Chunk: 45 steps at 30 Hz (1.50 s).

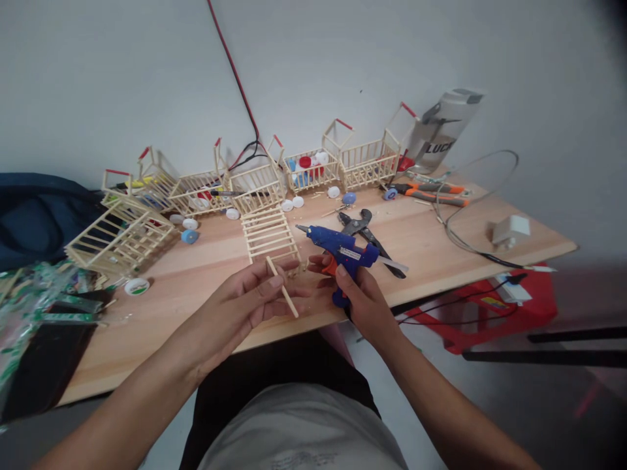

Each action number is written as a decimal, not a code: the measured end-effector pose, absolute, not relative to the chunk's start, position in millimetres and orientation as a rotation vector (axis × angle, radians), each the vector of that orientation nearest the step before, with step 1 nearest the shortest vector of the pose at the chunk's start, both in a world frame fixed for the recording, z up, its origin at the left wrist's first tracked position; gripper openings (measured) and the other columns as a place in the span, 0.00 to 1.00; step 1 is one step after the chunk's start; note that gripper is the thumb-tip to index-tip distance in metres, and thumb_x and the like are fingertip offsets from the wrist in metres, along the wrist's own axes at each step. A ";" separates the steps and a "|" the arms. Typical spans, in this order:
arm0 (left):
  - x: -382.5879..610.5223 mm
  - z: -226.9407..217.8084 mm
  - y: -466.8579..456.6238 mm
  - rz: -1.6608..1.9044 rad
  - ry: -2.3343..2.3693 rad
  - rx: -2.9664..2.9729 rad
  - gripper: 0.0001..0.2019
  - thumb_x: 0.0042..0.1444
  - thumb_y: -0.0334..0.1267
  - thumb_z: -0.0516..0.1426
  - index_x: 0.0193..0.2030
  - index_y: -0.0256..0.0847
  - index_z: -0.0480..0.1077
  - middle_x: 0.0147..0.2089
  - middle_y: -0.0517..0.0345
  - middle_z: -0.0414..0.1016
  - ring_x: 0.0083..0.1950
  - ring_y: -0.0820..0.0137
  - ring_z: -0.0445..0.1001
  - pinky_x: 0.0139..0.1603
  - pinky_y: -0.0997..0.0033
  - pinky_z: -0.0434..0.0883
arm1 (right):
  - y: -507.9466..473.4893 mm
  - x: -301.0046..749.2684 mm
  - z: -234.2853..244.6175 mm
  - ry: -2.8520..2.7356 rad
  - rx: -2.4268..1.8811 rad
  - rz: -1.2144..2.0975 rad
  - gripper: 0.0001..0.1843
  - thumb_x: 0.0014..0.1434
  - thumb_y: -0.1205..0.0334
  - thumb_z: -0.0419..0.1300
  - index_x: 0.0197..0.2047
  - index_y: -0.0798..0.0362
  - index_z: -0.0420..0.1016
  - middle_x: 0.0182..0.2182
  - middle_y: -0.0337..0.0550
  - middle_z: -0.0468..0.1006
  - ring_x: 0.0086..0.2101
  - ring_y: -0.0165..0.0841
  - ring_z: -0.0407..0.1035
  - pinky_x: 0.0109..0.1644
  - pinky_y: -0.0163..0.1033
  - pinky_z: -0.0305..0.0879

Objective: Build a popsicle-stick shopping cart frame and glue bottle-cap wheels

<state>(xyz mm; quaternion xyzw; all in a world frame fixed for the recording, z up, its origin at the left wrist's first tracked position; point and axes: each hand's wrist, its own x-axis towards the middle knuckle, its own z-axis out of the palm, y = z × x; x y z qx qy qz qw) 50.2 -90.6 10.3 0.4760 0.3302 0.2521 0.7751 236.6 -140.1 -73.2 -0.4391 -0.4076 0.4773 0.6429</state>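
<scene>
My left hand (259,294) pinches a thin wooden stick (283,287) between thumb and fingers, just above the table's near edge. My right hand (360,297) grips a blue hot glue gun (337,247) by its handle, a finger on the orange trigger, nozzle pointing left. The nozzle hangs just above and to the right of the stick's upper end. Right behind the stick, a flat ladder-like panel of sticks (269,234) lies on the wooden table (421,248).
Several small stick-built carts (120,238) stand along the back and left, some holding bottle caps (306,163). Black pliers (369,238) lie behind the glue gun, orange-handled pliers (434,192) and cables at back right. Green packaging (34,300) lies left; a red stool (490,307) sits beside the table.
</scene>
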 end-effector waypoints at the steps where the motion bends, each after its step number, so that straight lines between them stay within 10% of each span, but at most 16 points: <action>1: 49.2 10.4 -90.9 0.528 0.721 1.066 0.16 0.60 0.38 0.59 0.55 0.41 0.72 0.55 0.44 0.75 0.51 0.60 0.76 0.50 0.63 0.74 | -140.1 236.4 -73.7 -0.923 -0.996 1.081 0.16 0.65 0.49 0.56 0.50 0.47 0.75 0.54 0.46 0.76 0.50 0.39 0.73 0.48 0.42 0.70; 16: 25.4 -1.2 -101.6 0.610 0.986 1.711 0.09 0.59 0.44 0.59 0.37 0.41 0.74 0.38 0.54 0.77 0.42 0.63 0.75 0.40 0.70 0.69 | -155.0 219.0 -65.5 -0.787 -0.956 1.174 0.15 0.65 0.49 0.57 0.51 0.43 0.73 0.59 0.43 0.71 0.50 0.41 0.75 0.41 0.42 0.75; 45: -3.8 -14.2 -93.6 0.697 1.067 1.690 0.13 0.60 0.48 0.57 0.38 0.40 0.73 0.43 0.52 0.80 0.47 0.63 0.76 0.45 0.67 0.70 | -171.3 213.5 -61.3 -0.802 -0.924 1.183 0.14 0.66 0.53 0.56 0.51 0.45 0.75 0.55 0.43 0.76 0.58 0.39 0.67 0.57 0.46 0.70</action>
